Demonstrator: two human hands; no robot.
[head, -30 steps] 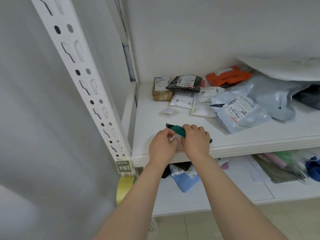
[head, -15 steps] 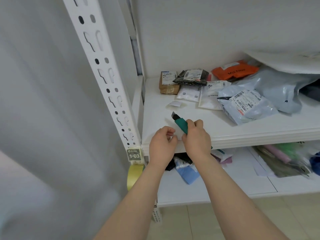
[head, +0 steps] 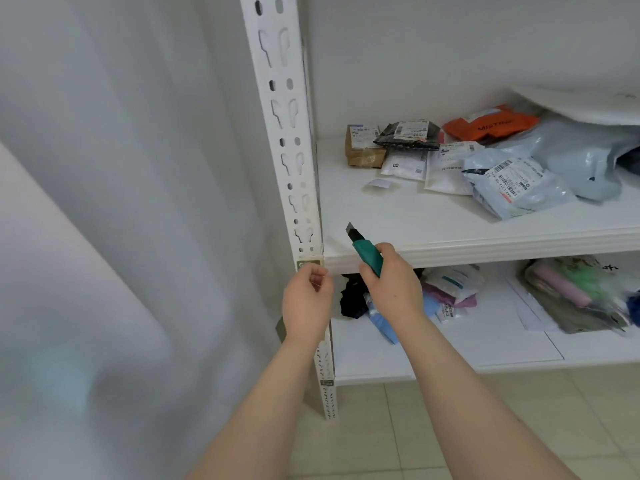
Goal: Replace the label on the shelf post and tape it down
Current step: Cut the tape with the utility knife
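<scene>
Several parcels [head: 512, 181] on shelf [head: 450, 237] | right hand [head: 393, 285] grips knife [head: 367, 252]

An upper shelf board [head: 450, 233] carries a brown cardboard box [head: 363, 150], a black mailer [head: 408, 135], an orange parcel [head: 491, 126], white packets [head: 405, 166] and pale blue mailers [head: 516, 185]. The lower shelf [head: 450, 348] holds a black bundle [head: 351, 299], a blue bag [head: 384, 323] and loose papers [head: 530, 310]. Beige floor tiles [head: 415, 427] lie below.
</scene>
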